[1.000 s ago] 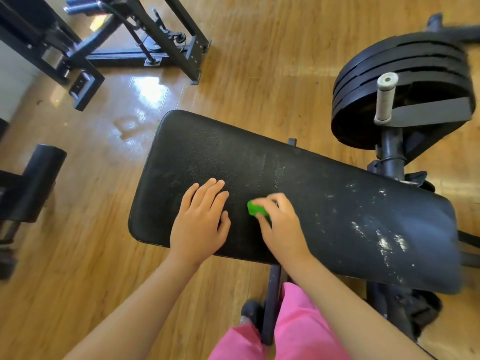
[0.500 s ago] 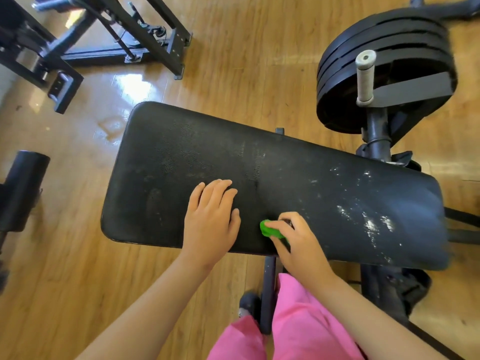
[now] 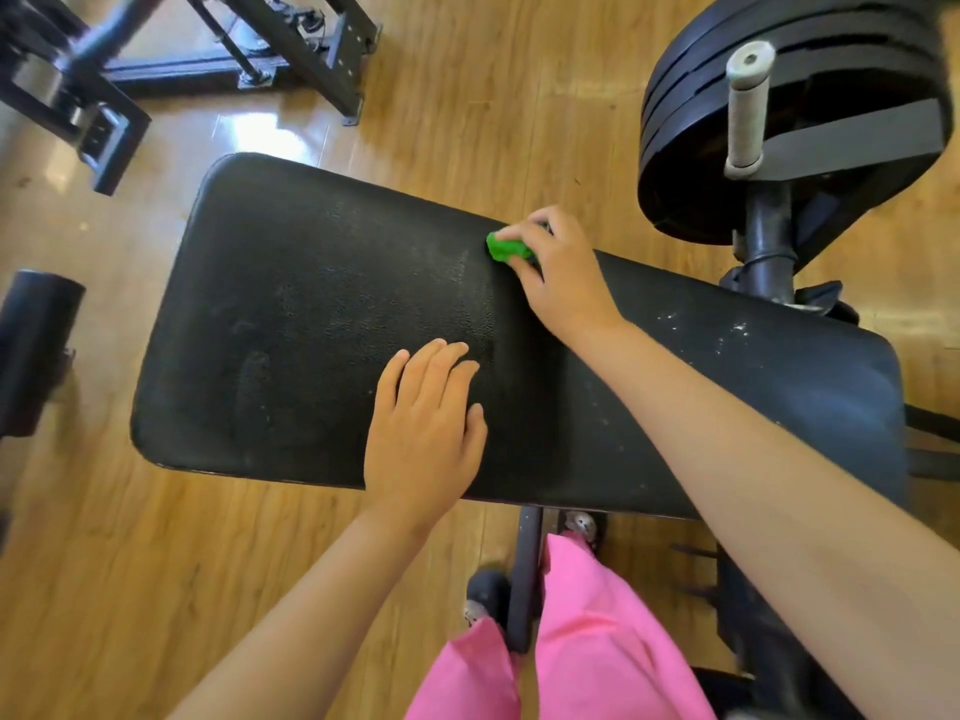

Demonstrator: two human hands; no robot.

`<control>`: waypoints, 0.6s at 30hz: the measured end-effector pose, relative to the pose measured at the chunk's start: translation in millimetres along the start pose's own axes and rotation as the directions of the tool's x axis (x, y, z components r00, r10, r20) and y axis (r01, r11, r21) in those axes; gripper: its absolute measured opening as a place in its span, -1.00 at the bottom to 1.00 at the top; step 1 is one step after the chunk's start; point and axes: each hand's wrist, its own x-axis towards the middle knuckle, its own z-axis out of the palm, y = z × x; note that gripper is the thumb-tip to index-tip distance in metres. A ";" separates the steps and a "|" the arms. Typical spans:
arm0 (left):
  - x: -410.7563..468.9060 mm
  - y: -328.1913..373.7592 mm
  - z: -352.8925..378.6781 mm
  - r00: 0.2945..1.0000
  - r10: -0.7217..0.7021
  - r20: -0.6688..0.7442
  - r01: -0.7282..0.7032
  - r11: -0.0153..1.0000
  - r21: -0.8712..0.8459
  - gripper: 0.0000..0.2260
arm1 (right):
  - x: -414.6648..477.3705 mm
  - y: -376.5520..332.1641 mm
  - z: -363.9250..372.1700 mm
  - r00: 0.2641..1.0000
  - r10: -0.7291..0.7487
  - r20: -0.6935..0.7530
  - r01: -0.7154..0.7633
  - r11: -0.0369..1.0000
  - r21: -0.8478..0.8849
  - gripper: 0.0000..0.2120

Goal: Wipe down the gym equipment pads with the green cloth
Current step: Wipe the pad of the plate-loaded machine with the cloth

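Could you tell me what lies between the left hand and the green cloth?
Only bare bench pad lies between the left hand and green cloth, in the head view.

1. We see loose pink clothing (image 3: pixel 597 646) on both legs, softly folded and hanging as two separate panels.
2. We find the left hand (image 3: pixel 423 439) and right hand (image 3: pixel 561 283) bare, and the left forearm (image 3: pixel 311 605) and right forearm (image 3: pixel 753 459) uncovered.

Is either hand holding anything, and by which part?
The right hand grips the bunched green cloth, fingers curled over it, on the pad near its far edge. The left hand rests flat there, holding nothing.
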 end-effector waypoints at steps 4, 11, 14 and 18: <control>1.2 9.0 2.1 0.999 -0.041 -0.033 0.041 0.999 -0.002 -0.66 | -78.6 10.2 -17.9 0.998 -0.042 0.043 0.042 0.999 -0.009 -0.79; 5.0 47.1 20.6 1.000 0.028 0.009 -0.028 1.000 -0.012 -0.63 | -227.0 48.5 -64.1 0.980 0.027 0.197 -0.016 0.998 -0.057 -0.75; 4.8 52.7 25.6 0.999 0.035 0.014 -0.035 0.999 0.012 -0.64 | -234.6 53.9 -64.9 0.983 0.023 0.181 -0.011 0.998 -0.069 -0.79; 3.9 53.3 29.2 0.999 0.039 -0.015 -0.039 0.999 0.021 -0.64 | -173.4 48.2 -47.6 0.996 -0.016 0.089 0.020 0.999 -0.040 -0.83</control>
